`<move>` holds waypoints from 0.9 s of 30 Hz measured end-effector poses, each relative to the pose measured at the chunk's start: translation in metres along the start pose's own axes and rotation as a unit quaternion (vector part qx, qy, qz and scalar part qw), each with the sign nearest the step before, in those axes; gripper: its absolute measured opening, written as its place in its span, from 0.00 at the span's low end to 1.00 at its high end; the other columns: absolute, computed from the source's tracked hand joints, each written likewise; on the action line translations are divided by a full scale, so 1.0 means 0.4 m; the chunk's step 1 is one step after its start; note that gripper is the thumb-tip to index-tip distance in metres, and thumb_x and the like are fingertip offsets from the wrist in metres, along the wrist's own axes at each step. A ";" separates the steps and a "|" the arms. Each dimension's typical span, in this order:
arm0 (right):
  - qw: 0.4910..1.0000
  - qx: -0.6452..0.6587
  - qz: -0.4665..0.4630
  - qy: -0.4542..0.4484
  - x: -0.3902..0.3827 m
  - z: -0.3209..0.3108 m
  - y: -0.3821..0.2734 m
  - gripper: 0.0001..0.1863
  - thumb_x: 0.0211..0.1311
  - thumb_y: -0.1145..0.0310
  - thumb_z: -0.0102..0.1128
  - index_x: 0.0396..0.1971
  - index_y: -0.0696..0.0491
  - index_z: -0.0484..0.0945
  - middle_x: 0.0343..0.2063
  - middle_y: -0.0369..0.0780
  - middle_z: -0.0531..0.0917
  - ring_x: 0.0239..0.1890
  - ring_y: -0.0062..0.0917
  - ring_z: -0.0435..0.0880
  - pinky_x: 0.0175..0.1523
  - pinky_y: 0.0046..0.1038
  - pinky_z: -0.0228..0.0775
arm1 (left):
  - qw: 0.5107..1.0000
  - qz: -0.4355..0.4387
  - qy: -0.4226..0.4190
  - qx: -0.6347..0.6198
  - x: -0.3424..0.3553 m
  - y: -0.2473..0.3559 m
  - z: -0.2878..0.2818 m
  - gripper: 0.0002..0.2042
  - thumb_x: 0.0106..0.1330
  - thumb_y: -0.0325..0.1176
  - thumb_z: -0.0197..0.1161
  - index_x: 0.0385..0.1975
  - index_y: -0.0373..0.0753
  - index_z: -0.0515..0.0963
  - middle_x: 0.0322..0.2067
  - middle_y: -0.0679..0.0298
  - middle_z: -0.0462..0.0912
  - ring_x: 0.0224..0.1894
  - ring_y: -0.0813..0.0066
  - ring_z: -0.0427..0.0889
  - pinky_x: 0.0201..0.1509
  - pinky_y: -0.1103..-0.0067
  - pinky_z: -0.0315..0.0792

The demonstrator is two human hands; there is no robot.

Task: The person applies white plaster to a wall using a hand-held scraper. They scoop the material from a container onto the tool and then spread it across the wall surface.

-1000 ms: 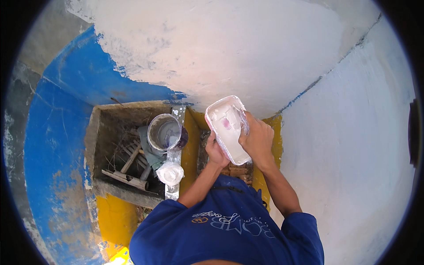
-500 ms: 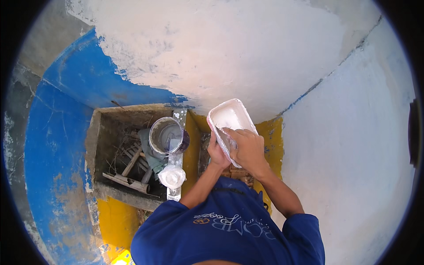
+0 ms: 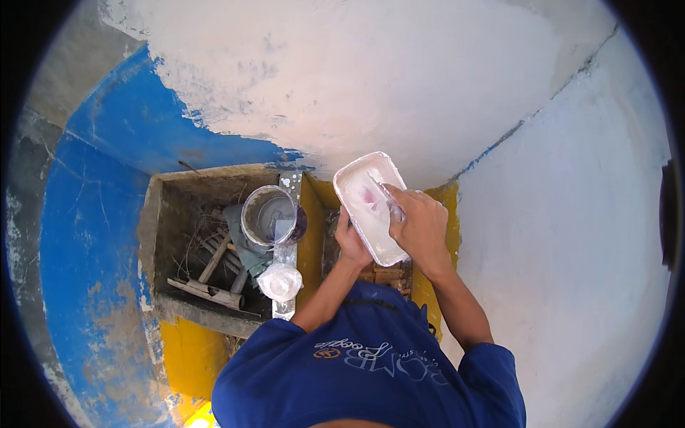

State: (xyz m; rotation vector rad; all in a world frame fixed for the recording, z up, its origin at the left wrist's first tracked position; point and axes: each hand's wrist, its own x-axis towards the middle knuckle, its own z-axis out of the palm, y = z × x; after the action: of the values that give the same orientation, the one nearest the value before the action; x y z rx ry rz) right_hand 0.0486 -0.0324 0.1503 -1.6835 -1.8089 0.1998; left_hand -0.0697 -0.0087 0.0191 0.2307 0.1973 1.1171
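My left hand (image 3: 352, 245) grips the near left side of a white rectangular tray (image 3: 359, 162), held out in front of me and slightly tilted. Creamy white paste (image 3: 362, 214), like wall putty, coats its inside, with a pinkish patch near the middle. In my right hand (image 3: 424, 227) is a flat scraper (image 3: 385, 191), probably a putty knife, whose blade is turned almost edge-on over the paste. Fingers of the right hand are closed round its handle, which they mostly hide. Whether the blade touches the paste, I cannot tell.
To the left, a bucket (image 3: 247, 220) with grey contents and a white-caked small container (image 3: 280, 282) stand on a paint-spotted ledge (image 3: 284, 309). Beyond is a concrete trough (image 3: 151, 214) holding sticks, bamboo and a grey-green cloth (image 3: 247, 255). A partly whitened wall (image 3: 399, 85) rises ahead.
My right hand has moved slightly right and turned the scraper, so its broad face has become a thin edge. The paste is more spread toward the tray's near end.
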 end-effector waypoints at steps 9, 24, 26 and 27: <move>0.995 -0.053 0.035 -0.075 -0.001 0.049 -0.003 0.24 0.42 0.75 0.60 0.45 0.52 0.84 0.25 0.49 0.84 0.28 0.43 0.84 0.33 0.42 0.74 | 0.997 -0.004 0.045 -0.061 0.010 -0.016 -0.018 0.32 0.74 0.58 0.37 0.70 0.42 0.58 0.65 0.57 0.67 0.67 0.59 0.66 0.71 0.61 0.60; 0.990 0.000 0.070 -0.123 0.071 0.058 -0.034 0.13 0.39 0.73 0.60 0.29 0.60 0.81 0.21 0.57 0.80 0.28 0.55 0.81 0.35 0.48 0.73 | 0.994 -0.017 0.074 -0.073 0.001 -0.004 -0.021 0.31 0.74 0.57 0.35 0.71 0.47 0.58 0.67 0.59 0.66 0.67 0.58 0.66 0.71 0.59 0.61; 0.992 0.005 0.093 -0.084 0.079 0.052 -0.033 0.13 0.39 0.72 0.61 0.28 0.60 0.81 0.21 0.56 0.80 0.28 0.55 0.80 0.35 0.49 0.72 | 0.996 -0.012 0.059 -0.065 0.001 -0.001 -0.020 0.31 0.74 0.58 0.35 0.70 0.47 0.59 0.67 0.59 0.66 0.67 0.58 0.66 0.71 0.59 0.61; 0.992 0.005 0.093 -0.085 0.078 0.055 -0.033 0.13 0.39 0.72 0.61 0.28 0.60 0.81 0.21 0.56 0.80 0.28 0.55 0.80 0.35 0.49 0.72 | 0.997 -0.008 0.043 -0.058 0.002 0.000 -0.017 0.31 0.74 0.58 0.35 0.70 0.48 0.59 0.66 0.59 0.66 0.67 0.58 0.66 0.71 0.59 0.61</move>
State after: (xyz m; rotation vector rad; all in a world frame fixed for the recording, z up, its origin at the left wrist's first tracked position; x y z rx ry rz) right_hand 0.0267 0.0016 0.1509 -1.8768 -1.7658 0.4433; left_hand -0.0714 -0.0075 0.0125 0.0772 0.2105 1.1191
